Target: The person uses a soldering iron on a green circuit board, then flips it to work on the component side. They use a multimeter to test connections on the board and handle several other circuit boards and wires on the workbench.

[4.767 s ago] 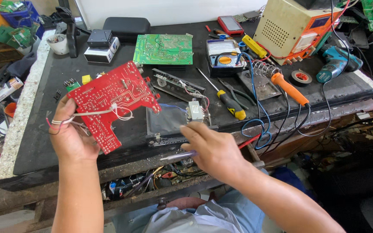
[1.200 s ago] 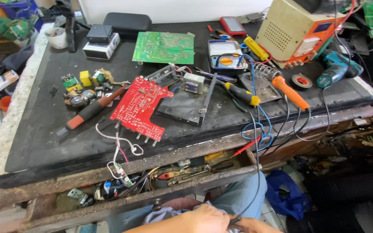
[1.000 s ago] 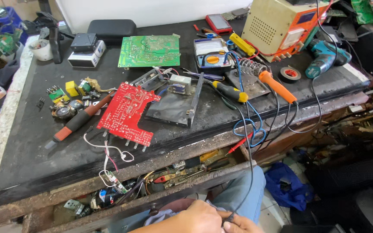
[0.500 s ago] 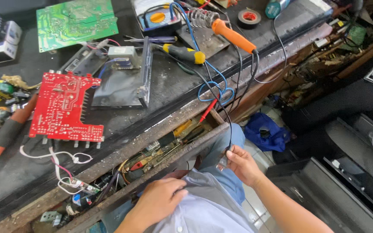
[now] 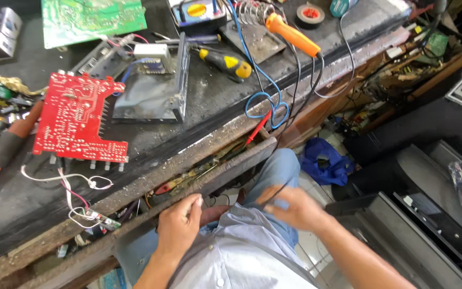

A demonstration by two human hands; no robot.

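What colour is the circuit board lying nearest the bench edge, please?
Red circuit board, seen in the head view.

Even daylight falls over my workbench [image 5: 209, 101] with only soft shadows and a dull sheen on its dusty top, while my right hand [image 5: 295, 210] is smeared by motion blur and the tilted view darkens toward the right.
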